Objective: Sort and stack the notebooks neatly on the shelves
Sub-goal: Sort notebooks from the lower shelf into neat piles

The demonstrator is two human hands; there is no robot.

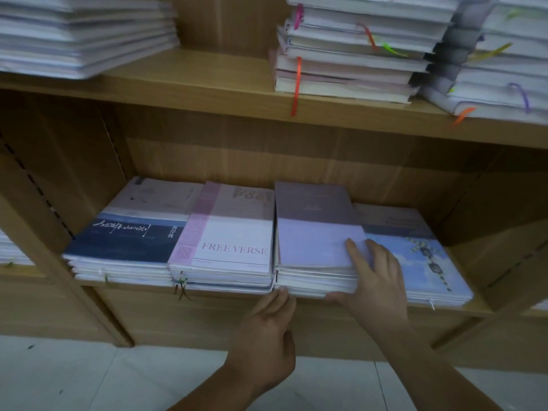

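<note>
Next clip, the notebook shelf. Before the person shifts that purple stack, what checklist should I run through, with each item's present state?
1. Right hand holds the purple stack at its front right corner, fingers on top, thumb at the front: ok.
2. Left hand touches the stack's lower front left edge: ok.
3. Narrow gap to the pink stack: ok.
4. Gap to the sky-blue stack: cannot tell, hidden by the right hand.
5. Front about in line with the neighbouring stacks: ok.
6. Notebooks within the purple stack squared up: cannot tell, blurred.
</note>
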